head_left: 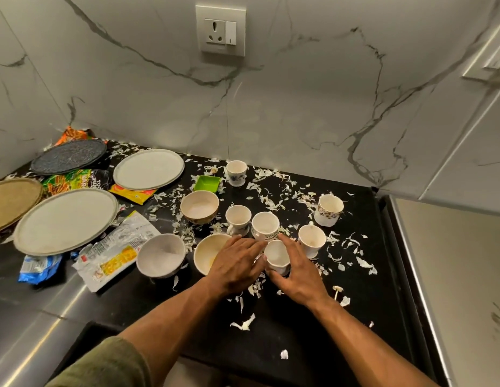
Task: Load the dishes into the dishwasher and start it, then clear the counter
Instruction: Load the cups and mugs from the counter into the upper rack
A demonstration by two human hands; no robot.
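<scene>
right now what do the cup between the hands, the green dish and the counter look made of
Cup: likely glazed ceramic, glossy white, with a thin rim.
Green dish: probably plastic, a uniform bright colour with a smooth sheen.
Counter: looks like polished black stone; it shows faint reflections.

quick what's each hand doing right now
left hand: open, fingers straight beside the small white cup.
right hand: curled around that cup, holding it.
</scene>
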